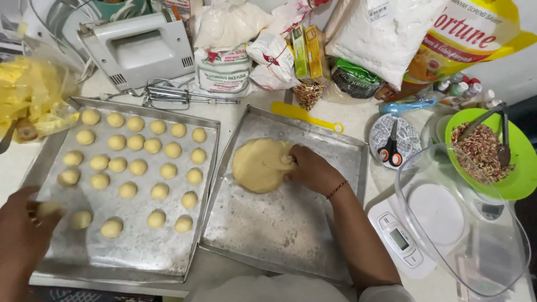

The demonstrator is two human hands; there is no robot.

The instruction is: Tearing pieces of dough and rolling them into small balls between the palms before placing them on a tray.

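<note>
Right hand is dug into the right edge of the big dough lump, fingers curled in and pinching a bit off, so it's closed on dough. Left hand is down at about 8 o'clock over the near-left corner of the left tray, setting a dough ball there. It looks loosely cupped around that ball, though the hand is blurry, so I can't say if it's gripping or only touching.

Progress-wise I'd call it somewhere past halfway. The left tray already has roughly two dozen rolled balls in fairly neat rows, filling the far part and the middle, with bare metal only along the near edge. The right tray holds just the lump at its far-left, about 11 o'clock, and there's still a good chunk to portion.

Further out: a hand mixer with loose beaters at 12 o'clock, flour bags behind, scissors on a small plate, a green bowl of sprinkles at 2 o'clock, and a kitchen scale under a clear bowl at 4.
</note>
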